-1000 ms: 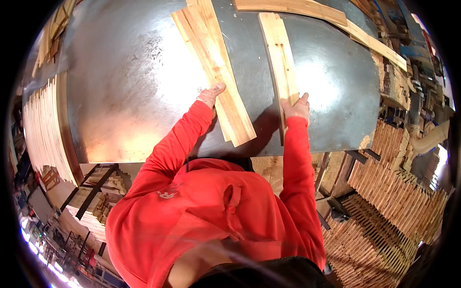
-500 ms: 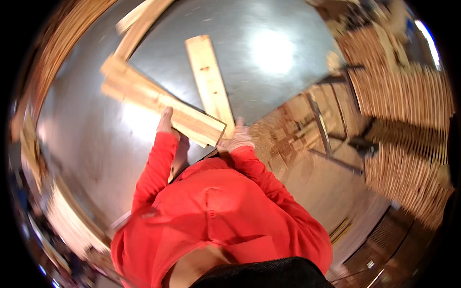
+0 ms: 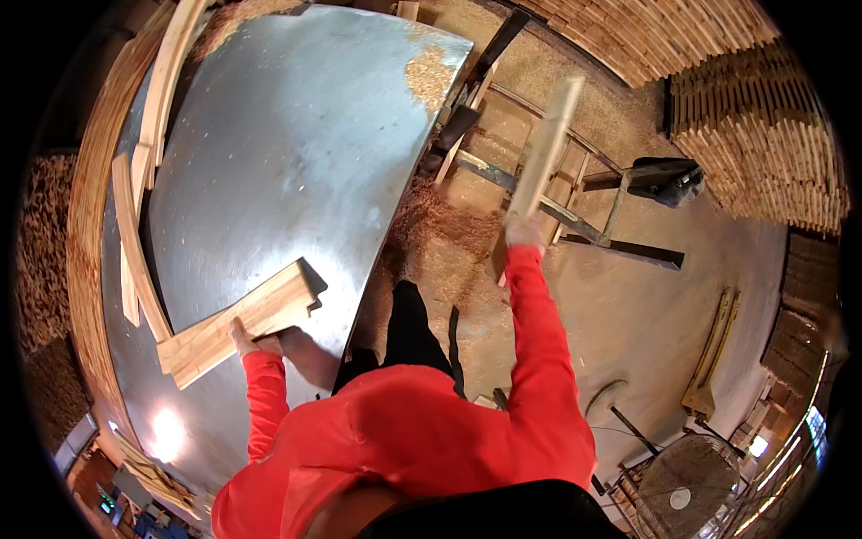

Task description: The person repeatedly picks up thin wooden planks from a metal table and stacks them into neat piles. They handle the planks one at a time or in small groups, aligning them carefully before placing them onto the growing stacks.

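Note:
My left hand (image 3: 244, 338) rests on the near end of a stack of short wooden boards (image 3: 241, 324) lying on the grey metal table (image 3: 287, 153). My right hand (image 3: 524, 231) grips the lower end of a long pale wooden board (image 3: 544, 148), held up off the table over the sawdust-covered floor to the right. The board is blurred by motion. Both arms wear red sleeves.
Long planks (image 3: 135, 216) lie along the table's left edge. A metal frame (image 3: 584, 207) stands on the floor right of the table, with sawdust heaped beside it. Stacks of cut boards (image 3: 754, 117) fill the upper right. A fan (image 3: 682, 490) stands at lower right.
The view has swung right. My right hand has lifted one board off the table and carried it out over the floor. My left hand stays on the stacked boards.

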Demonstrator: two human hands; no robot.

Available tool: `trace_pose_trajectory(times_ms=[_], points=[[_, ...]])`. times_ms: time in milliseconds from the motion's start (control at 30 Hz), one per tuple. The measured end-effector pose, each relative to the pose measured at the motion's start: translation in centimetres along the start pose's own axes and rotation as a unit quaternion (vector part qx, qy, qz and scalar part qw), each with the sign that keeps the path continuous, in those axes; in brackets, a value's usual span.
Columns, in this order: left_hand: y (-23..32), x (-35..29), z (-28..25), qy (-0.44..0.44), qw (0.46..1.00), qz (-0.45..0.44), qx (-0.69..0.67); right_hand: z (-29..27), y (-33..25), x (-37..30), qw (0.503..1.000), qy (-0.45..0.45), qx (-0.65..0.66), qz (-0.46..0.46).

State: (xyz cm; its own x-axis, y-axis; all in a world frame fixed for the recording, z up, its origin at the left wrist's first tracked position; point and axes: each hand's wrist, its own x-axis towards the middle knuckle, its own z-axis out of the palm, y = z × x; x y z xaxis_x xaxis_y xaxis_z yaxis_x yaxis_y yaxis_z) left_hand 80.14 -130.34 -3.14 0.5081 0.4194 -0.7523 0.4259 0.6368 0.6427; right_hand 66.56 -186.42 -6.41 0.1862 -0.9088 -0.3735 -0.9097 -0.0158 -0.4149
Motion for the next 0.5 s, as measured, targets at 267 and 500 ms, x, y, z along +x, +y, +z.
trace_pose_trajectory(times_ms=[267,500], points=[[1.5,-2.1,0.8,0.055,0.990,-0.022,0.131,14.1,-10.8,7.5,0.987,-0.158,-0.005,0.038],[-0.5,-3.9,3.3,0.113,0.991,-0.047,0.058,14.4,-12.7,8.2,0.989,-0.134,0.062,0.025]])
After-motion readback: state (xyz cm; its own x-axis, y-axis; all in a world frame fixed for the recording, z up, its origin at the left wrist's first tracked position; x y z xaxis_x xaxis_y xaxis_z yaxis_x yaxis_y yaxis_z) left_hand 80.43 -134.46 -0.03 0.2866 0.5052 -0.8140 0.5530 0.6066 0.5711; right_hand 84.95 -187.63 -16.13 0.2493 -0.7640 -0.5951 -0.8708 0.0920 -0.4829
